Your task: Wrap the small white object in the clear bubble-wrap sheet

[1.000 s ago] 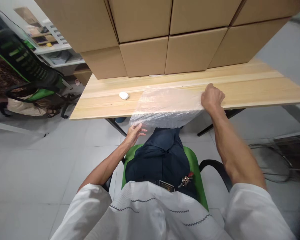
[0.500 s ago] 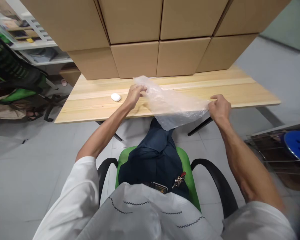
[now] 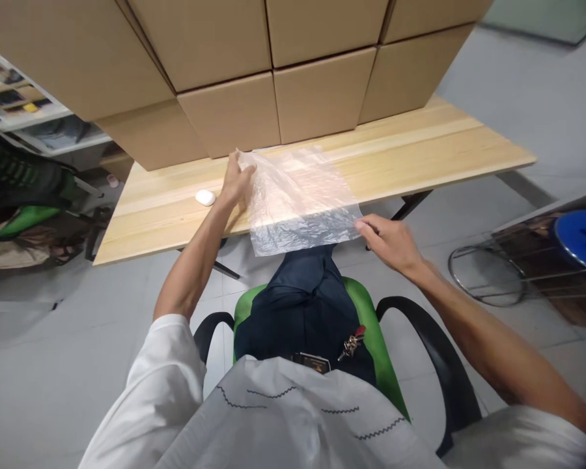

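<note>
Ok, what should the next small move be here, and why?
Probably move the right hand forward, bringing the plastic sheet fully over the table: that hand pinches the near right corner, and the near edge reaches past the table's front edge, while the left hand is at the far left corner.

Soft, even light here, glare catching the creased plastic sheet [image 3: 297, 202], a faint shadow beside the left hand [image 3: 235, 181], picture edges smeared and stretched.

1. This is looking like an office, kinda storeroom-ish.
2. Cardboard boxes [image 3: 229, 114] are sitting stacked on a wooden table [image 3: 444, 146].
3. Black-and-green office chair [image 3: 17, 166] is standing near white shelves [image 3: 34, 118] holding clutter.
</note>
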`<state>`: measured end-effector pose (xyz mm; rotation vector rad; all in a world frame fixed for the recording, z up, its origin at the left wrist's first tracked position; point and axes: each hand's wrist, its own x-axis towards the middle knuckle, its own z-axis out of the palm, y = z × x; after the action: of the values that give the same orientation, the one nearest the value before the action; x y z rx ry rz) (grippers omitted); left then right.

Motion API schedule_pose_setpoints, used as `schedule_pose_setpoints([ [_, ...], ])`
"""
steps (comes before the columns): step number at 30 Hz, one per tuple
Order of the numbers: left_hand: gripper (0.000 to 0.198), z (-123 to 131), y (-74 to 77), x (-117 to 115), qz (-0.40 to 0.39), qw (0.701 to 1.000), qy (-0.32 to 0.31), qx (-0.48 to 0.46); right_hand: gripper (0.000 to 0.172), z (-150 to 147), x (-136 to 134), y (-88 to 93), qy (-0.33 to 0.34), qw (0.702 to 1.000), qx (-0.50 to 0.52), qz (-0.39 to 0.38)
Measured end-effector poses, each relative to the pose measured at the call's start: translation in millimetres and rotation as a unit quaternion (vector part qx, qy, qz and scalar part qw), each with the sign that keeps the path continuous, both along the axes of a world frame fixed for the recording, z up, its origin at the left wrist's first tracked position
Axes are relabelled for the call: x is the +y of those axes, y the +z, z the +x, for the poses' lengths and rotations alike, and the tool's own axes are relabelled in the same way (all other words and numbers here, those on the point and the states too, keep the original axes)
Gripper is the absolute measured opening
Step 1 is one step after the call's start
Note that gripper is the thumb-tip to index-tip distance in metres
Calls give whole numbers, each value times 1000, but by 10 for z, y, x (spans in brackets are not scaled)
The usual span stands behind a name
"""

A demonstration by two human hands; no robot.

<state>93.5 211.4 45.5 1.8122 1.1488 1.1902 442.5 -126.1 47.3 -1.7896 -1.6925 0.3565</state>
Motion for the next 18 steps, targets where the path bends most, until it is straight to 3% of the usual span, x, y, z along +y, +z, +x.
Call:
schedule_pose_setpoints([
  [3,99,-251,0,-263,51,996,4,79,35,91,279,74,-26,999,4,27],
  [5,106,-356,-1,-538,95,989,1,117,34,139,564,95,-32,999,-6,32],
  [7,103,-407,-33,-915,142,981,-9,132,33,128,894,104,-31,998,-35,37],
  [10,78,-428,-167,-1611,161,980,-15,116,42,-2,1370,107,-27,996,-79,39],
  [14,44,-475,-463,-2399,59,998,-16,31,58,-270,1782,102,24,991,-128,25],
  [16,42,-520,-601,-2594,-50,998,22,-37,62,-389,1878,86,62,986,-155,-3],
  [18,52,-550,-696,-2652,-165,978,64,-113,64,-473,1923,54,90,979,-179,-39],
])
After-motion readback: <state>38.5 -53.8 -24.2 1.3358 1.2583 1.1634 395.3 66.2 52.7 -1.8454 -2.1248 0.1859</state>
